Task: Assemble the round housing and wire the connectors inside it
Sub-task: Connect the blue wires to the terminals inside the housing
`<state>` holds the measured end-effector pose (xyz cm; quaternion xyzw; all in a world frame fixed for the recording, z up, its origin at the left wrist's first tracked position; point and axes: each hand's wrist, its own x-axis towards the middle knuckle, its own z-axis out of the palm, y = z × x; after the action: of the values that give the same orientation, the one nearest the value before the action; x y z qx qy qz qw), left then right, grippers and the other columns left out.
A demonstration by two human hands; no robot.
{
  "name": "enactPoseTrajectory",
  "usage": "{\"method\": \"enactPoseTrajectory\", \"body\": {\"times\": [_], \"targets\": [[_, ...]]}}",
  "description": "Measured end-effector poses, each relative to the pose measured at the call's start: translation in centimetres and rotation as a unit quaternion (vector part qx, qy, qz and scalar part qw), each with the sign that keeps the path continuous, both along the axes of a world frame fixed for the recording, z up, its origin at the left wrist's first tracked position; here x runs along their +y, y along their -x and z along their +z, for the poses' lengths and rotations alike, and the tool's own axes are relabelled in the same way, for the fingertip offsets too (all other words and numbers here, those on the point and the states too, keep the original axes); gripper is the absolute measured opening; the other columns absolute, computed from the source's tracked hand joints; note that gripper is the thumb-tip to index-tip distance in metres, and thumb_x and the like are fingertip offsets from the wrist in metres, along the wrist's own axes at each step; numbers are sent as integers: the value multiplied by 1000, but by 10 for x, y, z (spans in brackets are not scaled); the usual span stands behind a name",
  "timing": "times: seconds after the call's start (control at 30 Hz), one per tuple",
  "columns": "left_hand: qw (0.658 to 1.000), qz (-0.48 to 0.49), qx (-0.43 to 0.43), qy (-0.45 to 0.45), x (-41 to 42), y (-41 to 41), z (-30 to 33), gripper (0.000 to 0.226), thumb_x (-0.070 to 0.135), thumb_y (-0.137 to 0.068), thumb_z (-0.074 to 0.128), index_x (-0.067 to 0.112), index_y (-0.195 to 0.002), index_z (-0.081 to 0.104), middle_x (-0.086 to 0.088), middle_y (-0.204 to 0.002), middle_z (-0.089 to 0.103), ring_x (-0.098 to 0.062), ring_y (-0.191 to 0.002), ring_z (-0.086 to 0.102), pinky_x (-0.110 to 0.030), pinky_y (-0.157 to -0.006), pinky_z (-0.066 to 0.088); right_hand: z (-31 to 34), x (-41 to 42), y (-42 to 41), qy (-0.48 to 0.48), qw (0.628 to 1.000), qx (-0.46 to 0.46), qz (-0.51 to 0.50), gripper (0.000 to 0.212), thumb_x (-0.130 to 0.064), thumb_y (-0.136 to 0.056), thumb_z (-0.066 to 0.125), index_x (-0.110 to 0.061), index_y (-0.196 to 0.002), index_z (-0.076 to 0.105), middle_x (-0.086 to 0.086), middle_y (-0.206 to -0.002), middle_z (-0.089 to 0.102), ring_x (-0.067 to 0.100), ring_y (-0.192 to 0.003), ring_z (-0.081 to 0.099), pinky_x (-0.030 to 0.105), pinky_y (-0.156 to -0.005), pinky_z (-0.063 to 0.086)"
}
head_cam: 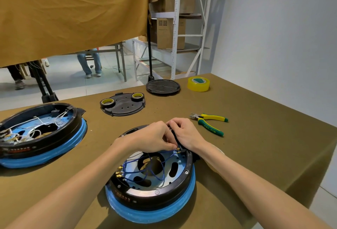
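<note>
Wiring is the step in hand, I think. Both hands work at the far right rim of the round black housing with the blue ring under it (151,195), which sits on the brown cloth table (255,137) right in front of the person. The left hand (153,138) has its fingers curled and pinches a thin blue wire with a little gold end (177,149), holding it at the rim. The right hand (184,133) is curled round a small black part on the rim; how tight it holds I cannot tell. More blue wires (145,172) loop loose inside the housing, and some gold ends already sit in a row on the left side of the rim.

Next, I think the gold end must be pushed onto its spot, slow and straight, while the other hand keeps the black part from moving.

The green and yellow pliers (209,123) lie near, to the right of the hands. White letters on the green handle look like "JING DIN". Red writing on the side of the housing is too small to read
</note>
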<state>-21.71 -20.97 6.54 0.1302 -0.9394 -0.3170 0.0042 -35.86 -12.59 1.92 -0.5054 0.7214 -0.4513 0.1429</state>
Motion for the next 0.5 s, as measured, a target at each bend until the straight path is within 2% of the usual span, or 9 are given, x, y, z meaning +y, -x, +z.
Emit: {"method": "enactPoseTrajectory", "body": {"times": [0.13,0.3,0.5], "targets": [[1000,15,23,10,7,-4,-3,12,20,-95,72,21,-94,83,6,-83,75,2,-63,57,-13,-63,46,5,-1,-1,-19,1000,11,13,33,-19,-108,46,-10,-100,76,1,-95,74,16,-91,67,36,-86,52],[990,60,119,41,12,-24,-5,7,32,-92,74,29,-88,80,15,-78,73,0,-76,65,-15,-67,52,5,1,-1,-17,1000,10,8,33,-18,-107,46,-8,-100,77,4,-96,75,20,-93,67,41,-89,53],[990,55,81,99,22,-25,-3,8,30,-92,75,26,-94,81,13,-85,72,-4,-78,63,-22,-71,54,-2,0,-3,-2,1000,-4,-20,33,-17,-106,47,-11,-94,77,3,-93,74,20,-91,67,40,-86,53]]}}
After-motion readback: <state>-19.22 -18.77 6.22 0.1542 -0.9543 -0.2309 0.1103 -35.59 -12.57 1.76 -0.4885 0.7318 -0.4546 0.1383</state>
